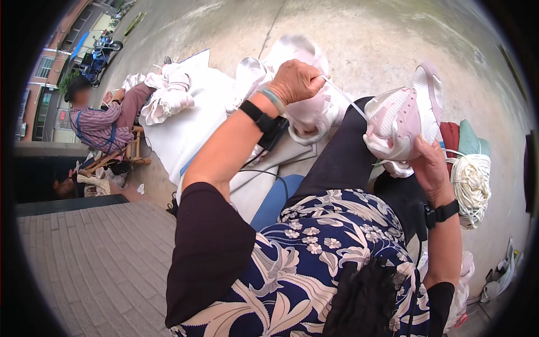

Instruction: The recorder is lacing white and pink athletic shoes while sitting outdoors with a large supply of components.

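My left hand [297, 81] is closed in a fist around one end of a white shoelace [343, 96]. The lace runs straight and taut down to a pale pink and white sneaker [393, 121]. At the shoe's lower side, my right hand [431, 165] grips it, thumb against the upper. A white and pink sole [429, 98] shows beside that upper; whether it belongs to the same shoe I cannot tell. More white and pink sneakers [306, 121] lie heaped just beyond my left wrist.
A thick bundle of cream laces [470, 185] hangs at my right, against red and green cloth [471, 137]. White sheeting [205, 106] spreads at the left, with a pile of pale shoes [171, 92] on it. Another person [104, 123] sits at the far left. A cable runs from my left wrist.
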Available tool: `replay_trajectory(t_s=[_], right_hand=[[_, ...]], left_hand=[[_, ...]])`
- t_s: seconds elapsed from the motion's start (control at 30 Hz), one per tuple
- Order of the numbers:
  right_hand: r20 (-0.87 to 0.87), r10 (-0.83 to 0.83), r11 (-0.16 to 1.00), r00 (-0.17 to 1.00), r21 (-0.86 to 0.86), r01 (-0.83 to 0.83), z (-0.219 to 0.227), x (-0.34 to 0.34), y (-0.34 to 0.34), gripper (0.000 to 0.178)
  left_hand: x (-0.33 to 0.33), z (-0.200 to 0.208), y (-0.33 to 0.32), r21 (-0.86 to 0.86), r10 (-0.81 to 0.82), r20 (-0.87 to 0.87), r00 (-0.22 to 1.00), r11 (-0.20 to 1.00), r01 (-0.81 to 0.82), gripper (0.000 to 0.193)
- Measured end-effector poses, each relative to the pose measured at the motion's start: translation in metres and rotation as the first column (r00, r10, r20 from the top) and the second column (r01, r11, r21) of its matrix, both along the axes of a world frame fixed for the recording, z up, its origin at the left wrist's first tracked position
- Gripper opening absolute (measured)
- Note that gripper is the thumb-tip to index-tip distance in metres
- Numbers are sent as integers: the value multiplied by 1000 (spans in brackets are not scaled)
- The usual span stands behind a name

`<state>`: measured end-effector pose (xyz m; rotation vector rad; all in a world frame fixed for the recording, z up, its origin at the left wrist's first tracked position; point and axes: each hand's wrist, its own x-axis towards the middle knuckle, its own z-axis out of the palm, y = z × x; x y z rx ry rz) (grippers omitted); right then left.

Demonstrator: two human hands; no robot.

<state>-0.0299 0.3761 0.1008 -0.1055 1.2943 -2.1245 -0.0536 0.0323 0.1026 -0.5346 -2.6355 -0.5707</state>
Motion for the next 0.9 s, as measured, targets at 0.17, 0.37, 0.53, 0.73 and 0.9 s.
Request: replay_trajectory(t_s=[0.17, 0.37, 0.53, 0.73, 0.9], right_hand=[[4, -52, 991, 999, -126, 52, 8, 8, 21, 51], [12, -32, 974, 999, -223, 34, -16, 7, 74, 56], [137, -70, 933, 988, -342, 113, -49, 15, 101, 54], [221, -110, 910, 969, -369, 188, -32, 19, 68, 47], [253, 110, 849, 961, -527, 41, -55, 14, 59, 56]], left_hand=[[27, 72, 14, -34, -173, 15, 985, 984, 173, 33], [63, 80, 53, 186, -233, 369, 900, 967, 175, 35], [64, 31, 89, 357, -242, 451, 859, 931, 74, 35], [60, 6, 118, 359, -281, 561, 778, 930, 77, 38], [49, 5, 129, 347, -264, 700, 664, 938, 7, 51]])
